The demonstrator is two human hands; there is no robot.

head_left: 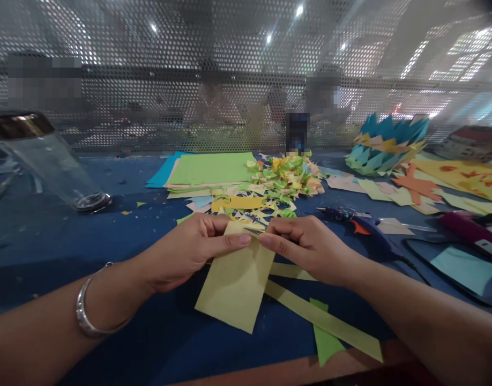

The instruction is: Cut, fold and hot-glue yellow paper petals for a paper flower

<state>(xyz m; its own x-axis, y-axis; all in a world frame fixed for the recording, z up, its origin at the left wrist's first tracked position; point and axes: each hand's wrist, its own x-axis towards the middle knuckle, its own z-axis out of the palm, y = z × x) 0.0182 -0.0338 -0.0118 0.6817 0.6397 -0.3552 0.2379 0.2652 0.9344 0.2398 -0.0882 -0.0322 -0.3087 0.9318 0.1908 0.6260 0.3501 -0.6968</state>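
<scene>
On the blue counter (157,346), a pale yellow paper sheet (238,284) sits between both hands, its long axis running from one o'clock to seven, the free end toward the wearer. The left hand (206,241), nearer, grips its far end from eleven o'clock, thumb on top. The right hand (306,249), at two o'clock, pinches a slim metal tool (252,231), whose tips point toward nine o'clock, over the sheet's far end; its type is unclear.
</scene>
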